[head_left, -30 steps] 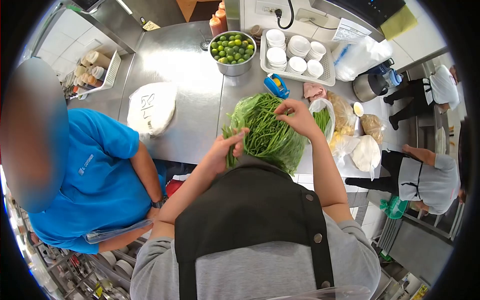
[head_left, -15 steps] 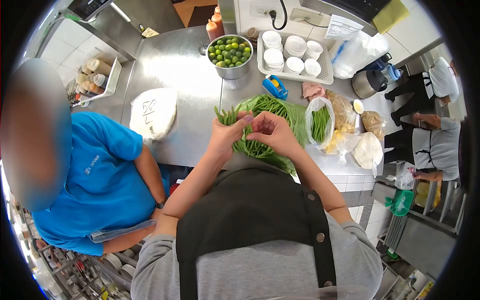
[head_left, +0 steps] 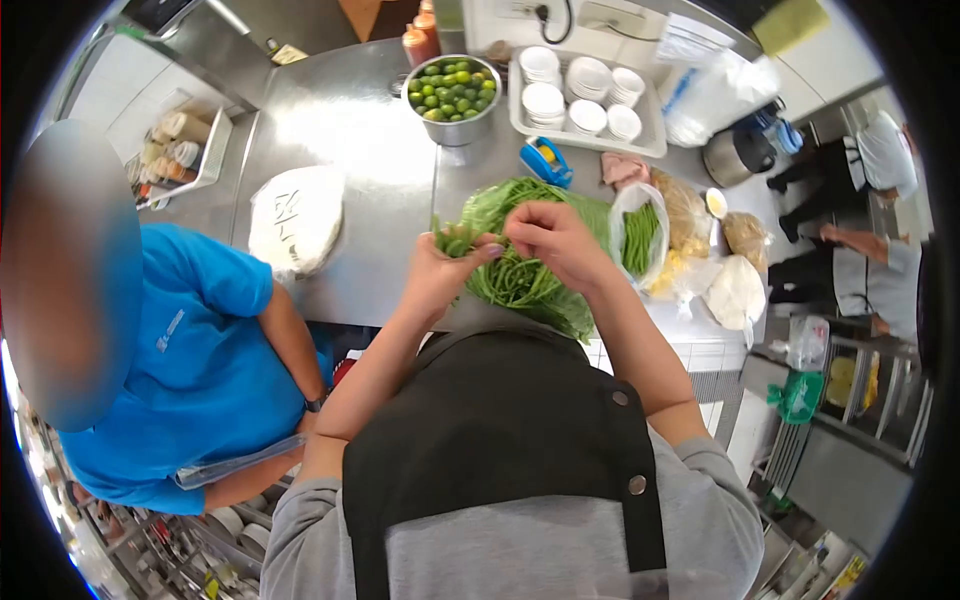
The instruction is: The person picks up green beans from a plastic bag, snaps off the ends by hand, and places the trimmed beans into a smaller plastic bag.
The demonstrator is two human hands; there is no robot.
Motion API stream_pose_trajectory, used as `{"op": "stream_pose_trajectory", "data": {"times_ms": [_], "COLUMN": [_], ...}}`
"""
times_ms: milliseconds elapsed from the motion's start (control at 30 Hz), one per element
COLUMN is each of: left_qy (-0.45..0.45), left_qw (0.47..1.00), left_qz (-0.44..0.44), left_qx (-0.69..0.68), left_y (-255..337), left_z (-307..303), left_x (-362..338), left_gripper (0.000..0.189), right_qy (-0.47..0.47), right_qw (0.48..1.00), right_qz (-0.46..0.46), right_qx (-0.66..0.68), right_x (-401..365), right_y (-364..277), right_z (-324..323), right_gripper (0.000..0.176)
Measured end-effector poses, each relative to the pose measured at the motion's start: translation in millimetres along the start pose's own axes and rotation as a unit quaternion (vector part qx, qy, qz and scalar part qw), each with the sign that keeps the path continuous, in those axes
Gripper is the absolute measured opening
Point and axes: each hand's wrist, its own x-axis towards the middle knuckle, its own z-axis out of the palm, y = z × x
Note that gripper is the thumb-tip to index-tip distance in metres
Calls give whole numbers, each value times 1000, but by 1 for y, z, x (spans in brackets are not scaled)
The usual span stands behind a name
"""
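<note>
My left hand point(head_left: 440, 272) is closed around a small bunch of green beans, whose ends stick out above the fingers. Just to its right, my right hand point(head_left: 556, 240) has its fingers curled, thumb and fingertips pinched; what is between them is too small to make out. Beneath both hands, a heap of green beans point(head_left: 520, 283) lies on an opened green plastic bag point(head_left: 592, 222). A clear bag of green beans point(head_left: 638, 238) stands to the right of the heap.
Behind are a metal bowl of green citrus point(head_left: 455, 130), a tray of white cups point(head_left: 650, 135) and a blue tape dispenser point(head_left: 546, 163). A white wrapped package point(head_left: 296, 222) lies left. A person in blue point(head_left: 200, 350) stands left; people stand far right. Food bags point(head_left: 735, 293) sit right.
My right hand has risen slightly and moved a little away from the bunch in my left hand. The whole view has shifted slightly.
</note>
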Motion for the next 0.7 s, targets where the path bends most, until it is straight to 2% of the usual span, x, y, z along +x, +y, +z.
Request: {"op": "stream_pose_trajectory", "data": {"times_ms": [33,133,167,200,233,333,367,500,600,700], "left_qy": [-2,4,13,18,5,-32,-50,-14,1,15], "left_qw": [1000,997,993,986,973,908,892,884,887,904], "left_qz": [-6,-25,-39,-57,-59,-71,-77,-76,-77,-62], "left_qx": [-7,-68,-112,-156,-222,-412,-444,-460,-455,-423], "left_y": [1,7,11,13,14,16,12,13,15,20], "left_z": [-4,-15,-19,-21,-24,-34,-37,-34,-32,-30], "left_x": [1,10,14,16,19,35,40,42,42,37], "left_gripper": [19,17,15,14,15,20,22,22,22,22], "right_qy": [-36,-18,-4,14,35,20,-7,-16,18,38], "right_qw": [992,996,994,969,923,902,916,928,891,871], "right_qz": [48,69,43,16,-9,-17,-21,-96,-146,-205], "right_qx": [108,47,-102,-245,-383,-430,-400,-360,-429,-444], "right_x": [-4,-15,-13,-14,-16,-21,-22,-23,-21,-10], "right_y": [4,12,17,21,26,21,11,-16,-21,-14], "right_z": [-5,-15,-24,-29,-33,-29,-21,20,36,31], "right_gripper": [6,5,7,10,13,19,21,28,28,15]}}
